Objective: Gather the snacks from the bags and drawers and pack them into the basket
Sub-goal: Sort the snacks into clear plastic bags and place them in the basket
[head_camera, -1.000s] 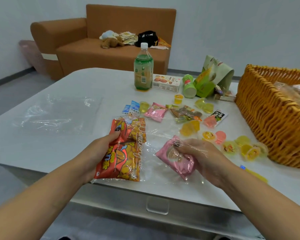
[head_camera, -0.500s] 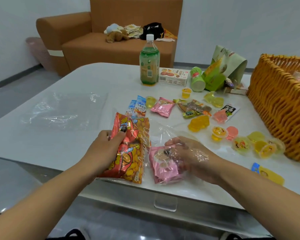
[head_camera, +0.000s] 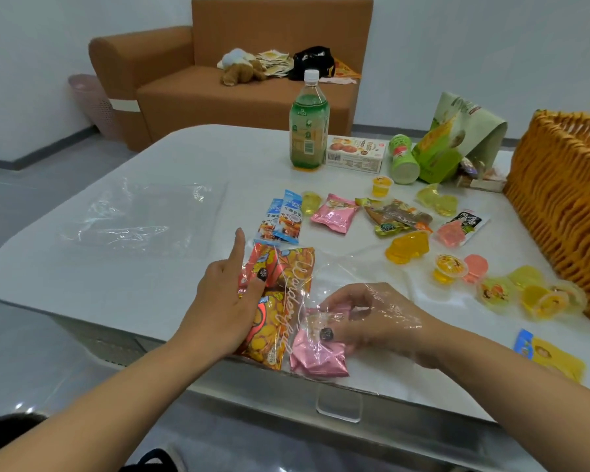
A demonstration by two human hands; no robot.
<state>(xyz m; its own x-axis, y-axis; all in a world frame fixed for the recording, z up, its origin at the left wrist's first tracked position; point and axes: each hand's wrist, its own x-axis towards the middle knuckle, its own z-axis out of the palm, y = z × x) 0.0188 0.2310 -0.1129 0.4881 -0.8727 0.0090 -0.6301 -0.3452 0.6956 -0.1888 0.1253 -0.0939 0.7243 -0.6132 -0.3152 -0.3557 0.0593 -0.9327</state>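
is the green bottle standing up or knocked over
Upright. The green bottle stands on its base on the table, white cap on top, beside the snack box.

Room: pale wall [head_camera: 457,46] running behind everything, dark skirting strip lying along its foot at left. Grey floor [head_camera: 21,185] showing a soft sheen. Brown sofa [head_camera: 218,97] standing against the wall, a white band wrapping its near armrest; a plush toy [head_camera: 242,71], papers and a black bag [head_camera: 312,61] lying on its seat. Pink bin [head_camera: 89,100] sitting just beside the armrest. White rounded table [head_camera: 82,267] filling the foreground. Light falling even and diffuse.
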